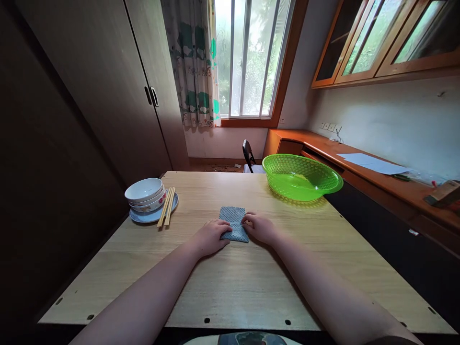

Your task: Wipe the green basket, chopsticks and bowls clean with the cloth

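A small blue-grey patterned cloth (233, 216) lies folded flat on the wooden table, with a fold line across its middle. My left hand (212, 235) rests at the cloth's left edge. Its fingers lie over that edge, while the thumb is spread apart on the near side. At the opposite edge, my right hand (260, 227) has its fingers bent and pinched on the cloth's right side. The undersides of the right fingers are hidden.
Stacked white bowls (145, 190) sit on a blue-rimmed plate (143, 218) at the left, with wooden chopsticks (167, 206) leaning on its rim. A green plastic basket (304, 184) stands at the table's far right corner. Behind the table (212, 292) is a chair (247, 152).
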`<state>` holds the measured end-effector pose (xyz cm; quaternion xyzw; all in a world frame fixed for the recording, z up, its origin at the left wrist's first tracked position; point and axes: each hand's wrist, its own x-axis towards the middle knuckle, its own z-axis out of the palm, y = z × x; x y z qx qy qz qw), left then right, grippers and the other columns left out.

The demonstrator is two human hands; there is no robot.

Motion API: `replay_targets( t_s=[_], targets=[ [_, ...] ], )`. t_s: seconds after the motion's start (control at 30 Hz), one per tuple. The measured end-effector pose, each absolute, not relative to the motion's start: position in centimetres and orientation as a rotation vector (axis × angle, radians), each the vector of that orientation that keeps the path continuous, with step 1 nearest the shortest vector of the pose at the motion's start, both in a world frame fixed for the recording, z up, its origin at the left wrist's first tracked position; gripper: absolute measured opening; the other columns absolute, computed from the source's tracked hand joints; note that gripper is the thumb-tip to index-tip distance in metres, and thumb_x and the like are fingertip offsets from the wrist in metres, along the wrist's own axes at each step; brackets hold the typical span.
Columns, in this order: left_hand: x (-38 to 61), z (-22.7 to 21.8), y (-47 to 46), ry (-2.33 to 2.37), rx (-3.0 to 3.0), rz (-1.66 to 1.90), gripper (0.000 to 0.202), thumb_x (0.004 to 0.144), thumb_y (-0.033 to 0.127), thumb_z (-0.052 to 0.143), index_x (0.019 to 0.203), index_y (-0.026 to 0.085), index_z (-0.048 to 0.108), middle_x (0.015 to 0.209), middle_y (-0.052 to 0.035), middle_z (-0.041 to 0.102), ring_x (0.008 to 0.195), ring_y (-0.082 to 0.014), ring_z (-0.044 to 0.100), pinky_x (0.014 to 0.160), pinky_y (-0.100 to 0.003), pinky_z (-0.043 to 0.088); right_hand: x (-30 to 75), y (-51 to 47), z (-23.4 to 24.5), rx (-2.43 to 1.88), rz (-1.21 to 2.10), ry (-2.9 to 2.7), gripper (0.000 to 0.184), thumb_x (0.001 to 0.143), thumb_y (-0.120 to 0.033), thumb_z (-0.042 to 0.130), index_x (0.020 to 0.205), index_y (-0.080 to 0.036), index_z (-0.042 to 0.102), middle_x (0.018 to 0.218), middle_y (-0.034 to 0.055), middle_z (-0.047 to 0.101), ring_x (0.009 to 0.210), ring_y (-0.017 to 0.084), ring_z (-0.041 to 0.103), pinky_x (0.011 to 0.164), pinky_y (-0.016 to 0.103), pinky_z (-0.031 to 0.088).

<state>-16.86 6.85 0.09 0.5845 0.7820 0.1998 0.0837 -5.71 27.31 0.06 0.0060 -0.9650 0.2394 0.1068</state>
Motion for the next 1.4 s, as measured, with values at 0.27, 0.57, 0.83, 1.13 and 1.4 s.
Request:
replay_targets(
  t_s=[0.27,0.57,0.83,1.13,1.4],
  targets=[
    [-17.3,-0.4,6.9,2.351,1.604,0.575,0.065,0.086,0.051,0.049,0.143,0.022,0.037,0.150,-0.0110,0.036,0.140,-0.0262,0.030,0.115,-0.047,0.019,-5.8,26.3,0.0,0.013,0.535,-2.933,0.029,0.089,-0.027,0.052,0.113,-0.014,0.062,0.114,0.0115,0.064,0.108,0.021,0.056,0.095,0.033,0.040],
    [-17.7,-0.3,6.4,2.371,1.662,0.568,0.067,0.079,0.048,0.060,0.139,0.024,0.043,0.150,-0.0116,0.035,0.139,-0.0279,0.031,0.114,-0.046,0.021,-5.9,26.0,-0.3,-0.170,0.568,-2.862,0.020,0.083,-0.014,0.053,0.100,-0.016,0.064,0.095,0.0073,0.067,0.091,0.018,0.060,0.081,0.028,0.043],
    [-17.4,0.2,6.6,2.297,1.782,0.417,0.064,0.076,0.043,0.065,0.136,0.028,0.048,0.150,-0.0071,0.036,0.141,-0.0296,0.025,0.115,-0.054,0.012,-6.4,26.6,-1.0,-0.199,0.560,-2.827,0.010,0.086,-0.020,0.055,0.091,-0.019,0.064,0.094,0.0054,0.067,0.089,0.018,0.059,0.080,0.028,0.043],
    [-17.4,-1.1,6.8,2.338,1.686,0.452,0.064,0.084,0.047,0.053,0.143,0.026,0.037,0.152,-0.0084,0.033,0.140,-0.0284,0.029,0.115,-0.051,0.018,-5.3,26.0,0.9,0.064,0.501,-2.897,0.021,0.086,-0.036,0.058,0.095,-0.019,0.066,0.095,0.0069,0.067,0.089,0.019,0.059,0.079,0.029,0.042],
    [-17.5,-0.9,7.4,2.389,1.799,0.551,0.039,0.086,0.030,0.052,0.124,0.023,0.059,0.135,-0.0079,0.056,0.129,-0.0253,0.047,0.112,-0.049,0.028,-4.4,23.5,1.4,0.189,0.099,-3.066,0.030,0.082,-0.041,0.060,0.099,-0.016,0.064,0.102,0.0111,0.064,0.096,0.025,0.056,0.086,0.036,0.039]
  ],
)
